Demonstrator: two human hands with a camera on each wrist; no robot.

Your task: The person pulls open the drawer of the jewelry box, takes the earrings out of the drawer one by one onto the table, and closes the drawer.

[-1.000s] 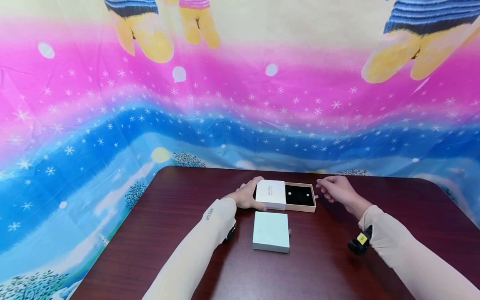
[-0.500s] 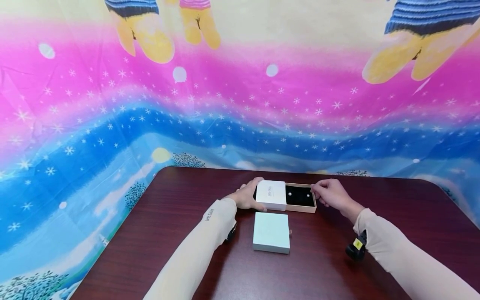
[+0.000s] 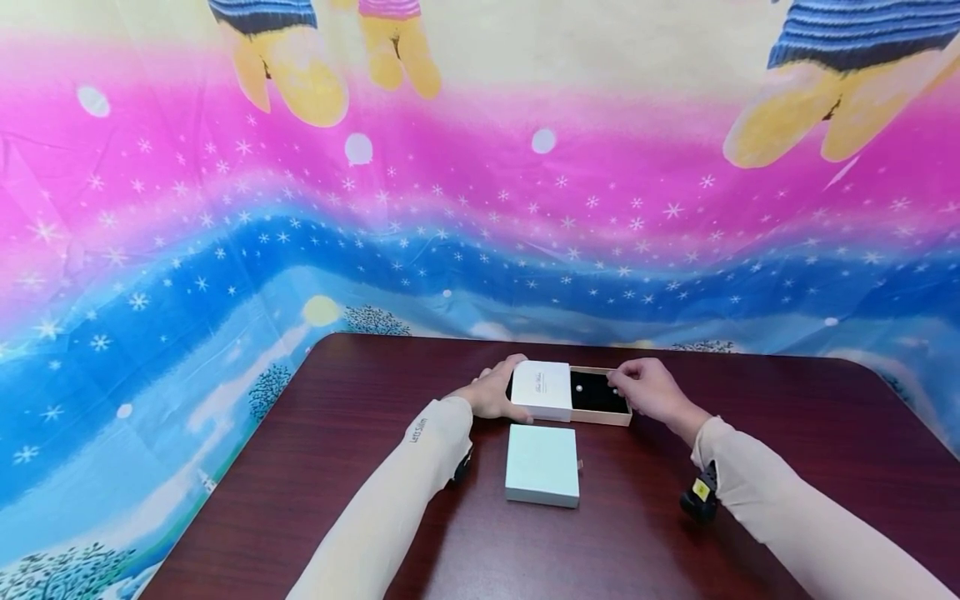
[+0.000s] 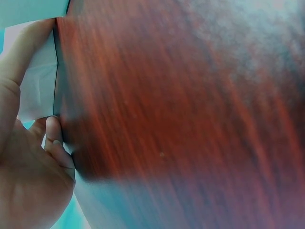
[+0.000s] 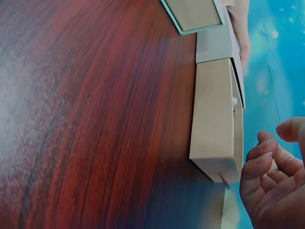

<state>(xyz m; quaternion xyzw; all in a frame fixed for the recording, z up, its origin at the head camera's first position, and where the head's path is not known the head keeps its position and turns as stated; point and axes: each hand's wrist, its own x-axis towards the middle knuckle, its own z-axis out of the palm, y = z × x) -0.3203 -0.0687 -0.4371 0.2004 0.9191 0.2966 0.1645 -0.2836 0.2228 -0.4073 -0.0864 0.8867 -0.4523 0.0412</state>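
Observation:
A white slide-out jewelry box [image 3: 542, 388] lies toward the back of the table, its tan drawer [image 3: 600, 417] pulled out to the right. On the black insert [image 3: 595, 392] inside sit two pearl studs, the left pearl [image 3: 579, 388] in plain sight, the right one partly behind fingers. My left hand [image 3: 492, 392] grips the white sleeve from its left end, thumb along the near side. Over the drawer's right end hovers my right hand [image 3: 655, 390], fingers loosely bent, thumb and index apart in the right wrist view, with nothing between them.
A pale mint box [image 3: 542, 465] with a small ribbon tab [image 3: 580, 465] lies just in front of the white one. The drawer has its own short pull tab [image 5: 224, 181]. Behind the dark wood table [image 3: 360, 400] hangs a printed cloth [image 3: 480, 208].
My right hand has moved left, from beside the drawer's end to over the insert near the right pearl. The left hand and both boxes stay where they were.

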